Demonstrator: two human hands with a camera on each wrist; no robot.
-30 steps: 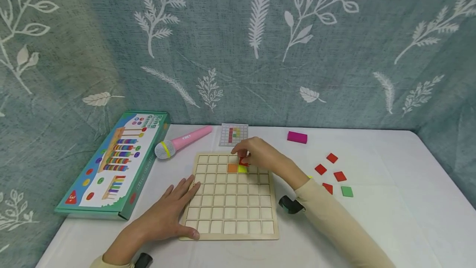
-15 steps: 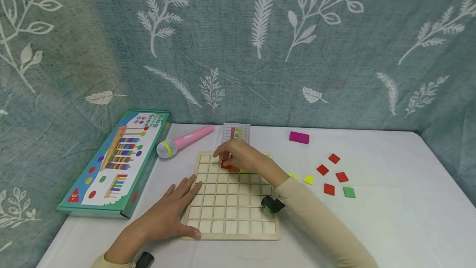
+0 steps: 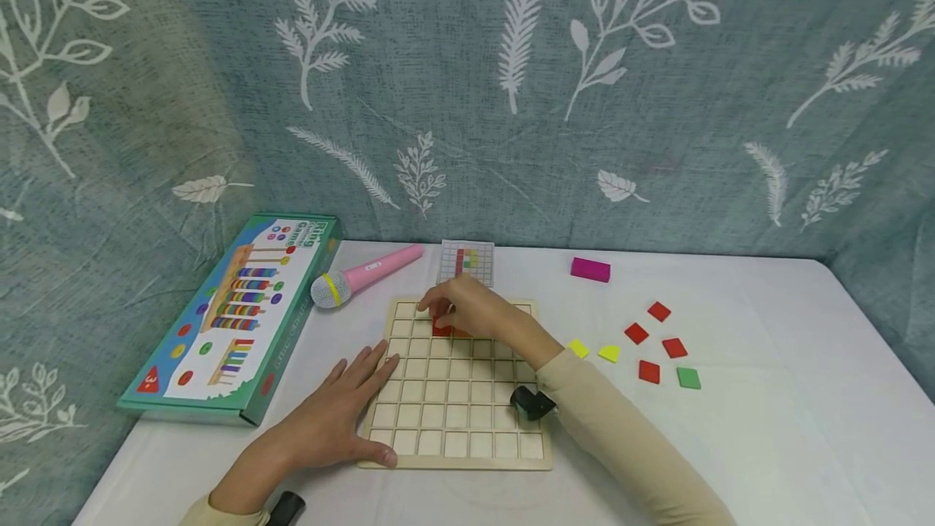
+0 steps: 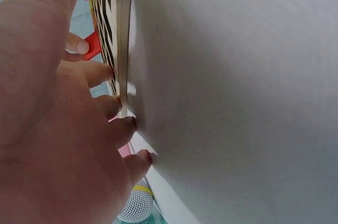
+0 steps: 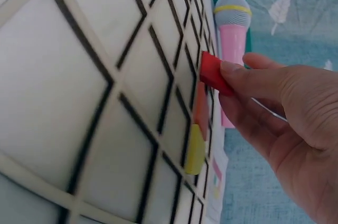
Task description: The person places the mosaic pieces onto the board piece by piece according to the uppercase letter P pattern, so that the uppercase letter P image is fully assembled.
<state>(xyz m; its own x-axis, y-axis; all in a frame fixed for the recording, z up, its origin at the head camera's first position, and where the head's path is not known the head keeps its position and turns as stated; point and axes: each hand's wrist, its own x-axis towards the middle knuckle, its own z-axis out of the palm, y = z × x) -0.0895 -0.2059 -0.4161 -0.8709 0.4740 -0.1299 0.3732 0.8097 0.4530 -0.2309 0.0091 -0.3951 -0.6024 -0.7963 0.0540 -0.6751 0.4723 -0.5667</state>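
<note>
Right hand [image 3: 475, 311] over the far rows of the grid board [image 3: 453, 428], fingers pinching a red tile [image 5: 214, 73] just above a cell — beside an orange tile [image 5: 200, 110] and a yellow tile [image 5: 194, 152] already seated. Left hand [image 3: 332, 420] lies flat, fingers spread, on the board's near-left edge. Loose tiles [image 3: 650, 343] lie well right of the board. Pink microphone [image 3: 361, 274] and pattern card [image 3: 467, 262] at the far side; game box [image 3: 234, 315] far left.

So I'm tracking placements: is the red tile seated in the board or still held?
Still held: right hand pinches the red tile, tilted above the board.
</note>
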